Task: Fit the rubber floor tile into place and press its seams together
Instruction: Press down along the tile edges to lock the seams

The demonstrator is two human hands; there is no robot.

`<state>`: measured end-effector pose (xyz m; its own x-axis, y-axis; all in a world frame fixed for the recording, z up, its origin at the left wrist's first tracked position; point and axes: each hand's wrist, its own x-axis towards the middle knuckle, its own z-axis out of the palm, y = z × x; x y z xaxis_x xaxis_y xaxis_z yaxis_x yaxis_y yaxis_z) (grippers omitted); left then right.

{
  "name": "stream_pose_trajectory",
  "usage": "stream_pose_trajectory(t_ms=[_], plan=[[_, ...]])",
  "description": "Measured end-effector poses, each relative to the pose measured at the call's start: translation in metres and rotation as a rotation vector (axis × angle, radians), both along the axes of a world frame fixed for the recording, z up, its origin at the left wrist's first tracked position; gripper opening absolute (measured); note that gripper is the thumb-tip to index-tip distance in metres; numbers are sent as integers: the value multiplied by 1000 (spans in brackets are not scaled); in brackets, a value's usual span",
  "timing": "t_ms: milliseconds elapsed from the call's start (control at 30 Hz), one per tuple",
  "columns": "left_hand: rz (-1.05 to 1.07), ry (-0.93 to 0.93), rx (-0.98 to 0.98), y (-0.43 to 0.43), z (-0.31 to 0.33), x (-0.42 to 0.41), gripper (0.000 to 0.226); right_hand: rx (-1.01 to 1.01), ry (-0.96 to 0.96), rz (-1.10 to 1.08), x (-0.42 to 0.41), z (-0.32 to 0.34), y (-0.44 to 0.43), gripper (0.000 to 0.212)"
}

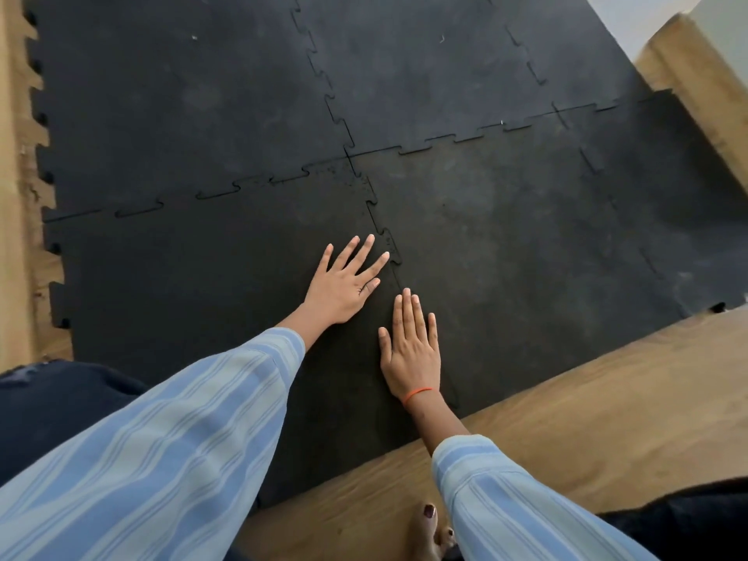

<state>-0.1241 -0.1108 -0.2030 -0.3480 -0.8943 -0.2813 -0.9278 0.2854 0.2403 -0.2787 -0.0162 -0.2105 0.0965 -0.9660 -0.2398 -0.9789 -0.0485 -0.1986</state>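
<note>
Both your hands are flat on the seam, nothing gripped.
Left hand (pixel 344 287) lies open, fingers spread, on the near-left tile (pixel 194 277), fingertips at the jigsaw seam (pixel 384 244). Right hand (pixel 411 350) lies open, palm down, fingers together, just right of that seam on the neighbouring tile (pixel 526 244). Tiles sit on the wood floor (pixel 566 419).

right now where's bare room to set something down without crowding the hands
Free: the far-left black tile, bordered by the wood floor; the tile beyond the cross seam; and the wood strip right of the right hand. Crowded: the near seam, where the left hand and right hand lie flat.
</note>
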Motion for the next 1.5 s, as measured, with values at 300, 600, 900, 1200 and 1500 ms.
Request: stream_pose_trajectory(t_ms=[300, 600, 900, 1200, 1500], plan=[[-87, 37, -25, -43, -4, 7, 51, -158, 26, -87, 9, -16, -30, 57], [-139, -49, -18, -32, -1, 0, 53, -117, 9, -115, -3, -11, -13, 58], [-121, -45, -29, -2, -8, -6, 54, -117, 46, -240, -6, -7, 13, 61], [180, 5, 81, -66, -8, 20, 54, -90, 13, -21, 19, -10, -31, 59], [133, -44, 160, -97, 13, 33, 60, 9, -39, 87, 35, 0, -110, 57]])
